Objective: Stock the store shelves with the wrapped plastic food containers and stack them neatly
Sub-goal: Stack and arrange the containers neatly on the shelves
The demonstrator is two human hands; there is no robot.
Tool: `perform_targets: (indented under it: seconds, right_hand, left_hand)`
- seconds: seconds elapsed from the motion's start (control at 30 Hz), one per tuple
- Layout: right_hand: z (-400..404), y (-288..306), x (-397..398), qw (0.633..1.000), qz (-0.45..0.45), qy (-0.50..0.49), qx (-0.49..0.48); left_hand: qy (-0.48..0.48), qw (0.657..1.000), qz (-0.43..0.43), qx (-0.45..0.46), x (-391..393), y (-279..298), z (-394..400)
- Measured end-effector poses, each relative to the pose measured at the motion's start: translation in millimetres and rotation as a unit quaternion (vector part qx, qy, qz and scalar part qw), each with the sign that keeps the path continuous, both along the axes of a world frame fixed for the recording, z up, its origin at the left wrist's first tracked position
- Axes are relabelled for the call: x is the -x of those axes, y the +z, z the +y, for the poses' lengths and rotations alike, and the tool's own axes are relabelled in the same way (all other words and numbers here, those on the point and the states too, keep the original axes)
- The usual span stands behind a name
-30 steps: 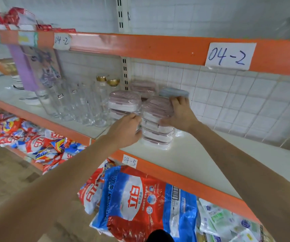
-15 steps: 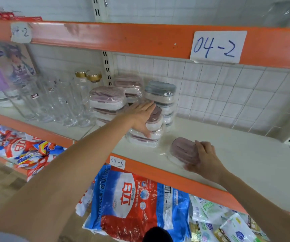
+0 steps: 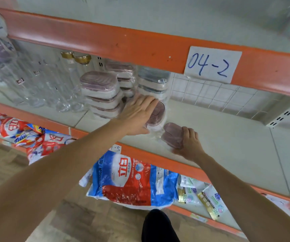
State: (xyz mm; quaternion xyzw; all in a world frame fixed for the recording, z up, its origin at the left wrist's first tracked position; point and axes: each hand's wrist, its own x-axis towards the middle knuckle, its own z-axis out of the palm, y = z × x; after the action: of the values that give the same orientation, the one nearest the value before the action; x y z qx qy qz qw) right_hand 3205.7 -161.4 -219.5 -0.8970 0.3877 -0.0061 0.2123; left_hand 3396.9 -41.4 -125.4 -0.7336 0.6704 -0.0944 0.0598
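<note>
The left hand [image 3: 137, 114] lies flat with straight fingers on top of the front stack [image 3: 155, 117] of wrapped pink-lidded containers, which stands on the white shelf [image 3: 228, 137]. The right hand [image 3: 189, 145] grips a single wrapped container [image 3: 173, 135] with curled fingers; it sits tilted on the shelf just right of that stack, near the front edge. The two hands are close together but apart.

Left of the front stack stands a taller pink stack [image 3: 102, 95], touching or nearly touching the left hand's wrist side. Behind them are another pink stack [image 3: 123, 74] and a grey-lidded stack [image 3: 153, 81], both partly hidden by the orange beam [image 3: 106, 41] of the shelf above. That beam carries a paper label [image 3: 212, 64] reading "04-2". Further left on the same shelf stand clear glass bottles [image 3: 41, 84], two with gold caps [image 3: 82, 58].

Below the shelf, a blue, white and red detergent bag [image 3: 130, 180] leans out over the floor, with more colourful bags [image 3: 24, 133] to the left and small packets [image 3: 205, 198] to the right.
</note>
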Motion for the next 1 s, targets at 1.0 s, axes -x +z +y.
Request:
perform_targets:
  seconds: [1.0]
  right_hand:
    - [169,322,16,0.978,-0.054,0.197,0.038]
  left_hand:
    - [0.076,0.991,0.074,0.085,28,262,218]
